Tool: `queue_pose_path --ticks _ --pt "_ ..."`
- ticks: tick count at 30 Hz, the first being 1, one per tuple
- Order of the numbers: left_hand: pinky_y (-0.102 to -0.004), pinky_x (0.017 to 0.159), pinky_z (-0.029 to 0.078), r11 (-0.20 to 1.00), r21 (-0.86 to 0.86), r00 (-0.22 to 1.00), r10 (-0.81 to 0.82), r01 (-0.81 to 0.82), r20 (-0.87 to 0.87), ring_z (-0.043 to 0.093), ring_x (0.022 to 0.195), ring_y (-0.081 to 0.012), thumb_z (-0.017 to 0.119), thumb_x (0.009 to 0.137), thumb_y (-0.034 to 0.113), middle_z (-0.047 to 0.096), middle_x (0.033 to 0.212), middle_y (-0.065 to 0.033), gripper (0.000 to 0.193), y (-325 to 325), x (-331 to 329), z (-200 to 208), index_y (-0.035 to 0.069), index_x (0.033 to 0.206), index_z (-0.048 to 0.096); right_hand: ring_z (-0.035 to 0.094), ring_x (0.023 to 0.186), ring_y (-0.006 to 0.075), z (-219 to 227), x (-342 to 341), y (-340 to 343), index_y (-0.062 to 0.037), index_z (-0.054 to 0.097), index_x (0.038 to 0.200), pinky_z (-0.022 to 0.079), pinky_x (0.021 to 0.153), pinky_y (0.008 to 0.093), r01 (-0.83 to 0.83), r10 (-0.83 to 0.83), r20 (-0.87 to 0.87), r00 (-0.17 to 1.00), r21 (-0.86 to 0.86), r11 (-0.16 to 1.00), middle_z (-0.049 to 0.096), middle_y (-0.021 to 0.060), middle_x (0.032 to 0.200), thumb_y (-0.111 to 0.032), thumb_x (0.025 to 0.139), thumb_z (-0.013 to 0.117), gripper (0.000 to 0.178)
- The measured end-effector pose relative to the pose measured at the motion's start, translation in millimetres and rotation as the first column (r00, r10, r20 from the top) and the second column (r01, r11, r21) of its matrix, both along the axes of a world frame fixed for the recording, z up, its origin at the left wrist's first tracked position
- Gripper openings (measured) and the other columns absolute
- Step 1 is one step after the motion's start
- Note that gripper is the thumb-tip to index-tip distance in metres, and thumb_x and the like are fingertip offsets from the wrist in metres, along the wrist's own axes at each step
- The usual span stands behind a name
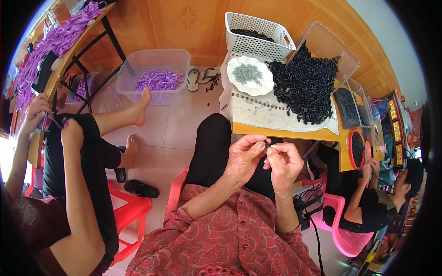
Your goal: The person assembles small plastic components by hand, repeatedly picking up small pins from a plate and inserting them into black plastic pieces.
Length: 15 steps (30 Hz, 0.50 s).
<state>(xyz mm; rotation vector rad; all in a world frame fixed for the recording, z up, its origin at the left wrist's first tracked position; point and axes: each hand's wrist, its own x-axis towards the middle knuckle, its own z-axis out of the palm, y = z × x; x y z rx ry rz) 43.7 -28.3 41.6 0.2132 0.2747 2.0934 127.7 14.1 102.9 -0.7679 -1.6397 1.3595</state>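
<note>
My left hand (245, 158) and my right hand (283, 166) meet above my lap, close to the table's front edge. Between the fingertips of both is a small black piece (267, 144), mostly covered, its exact kind too small to tell. The left thumb and forefinger pinch it from one side, and the right thumb and forefinger close on it from the other. Beyond my hands, a large heap of short black tube-like pieces (306, 85) spreads over a white cloth (262, 112). On that cloth stands a white scalloped plate (235, 88) holding small clear pieces (247, 74).
Behind the plate is a white perforated basket (248, 45). At right, a co-worker (373, 202) sits by a red-rimmed tray (353, 149). Another person on the left handles purple ribbon beside a bench. A clear tub (154, 98) of purple pieces and slippers (193, 79) lie on the floor.
</note>
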Motion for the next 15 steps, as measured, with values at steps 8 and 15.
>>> queue_pose_path --ticks 8,15 --pt "-0.0285 0.082 0.053 0.998 -0.007 0.988 0.067 -0.068 -0.141 0.062 0.089 -0.0148 0.056 0.090 -0.006 0.065 0.102 -0.0118 0.017 0 4 1 -0.001 0.105 0.064 0.056 0.055 0.0078 -3 13 8 0.0019 0.057 0.084 0.046 0.046 0.0204 -0.069 0.063 -0.040 0.997 -0.187 0.980 0.061 0.0078 0.078 0.007 0.083 0.060 0.006" --pt "-0.0273 0.080 0.052 0.999 -0.043 0.996 -0.026 0.023 -0.088 0.061 0.089 -0.0130 0.055 0.093 -0.001 0.064 0.108 -0.0104 0.021 0 3 6 0.000 0.113 0.061 0.057 0.055 0.0110 -4 13 5 0.0037 0.058 0.088 0.048 0.047 0.0227 -0.052 0.030 -0.111 0.993 -0.197 0.979 0.063 0.0105 0.077 0.004 0.086 0.060 0.002"
